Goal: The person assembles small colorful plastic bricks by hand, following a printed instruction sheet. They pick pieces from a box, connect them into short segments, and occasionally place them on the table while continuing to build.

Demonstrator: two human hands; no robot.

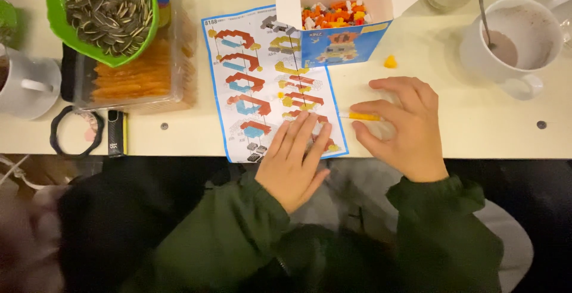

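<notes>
L hand (295,159) lies flat, fingers spread, pinning the instruction sheet (268,78); R hand (402,126), just right of sheet, pinches a yellow brick strip (363,116). Open brick box (342,22) sits on sheet's top edge.

The left hand (296,157) lies flat on the near end of the instruction sheet (262,78), which lies on the table (465,132). The right hand (400,125) rests on the table just right of the sheet, fingertips touching a small flat piece (363,116). Beyond both hands, an open box (345,30) stands on the sheet's far right corner, with loose bricks (335,14) inside. A single brick (389,62) lies beyond the right hand, beside the box. A mug (519,39) holding a spoon (484,16) stands far right. Far left of the left hand, a bowl of seeds (107,10) sits on a container (140,75), with a cup (27,84) further left
</notes>
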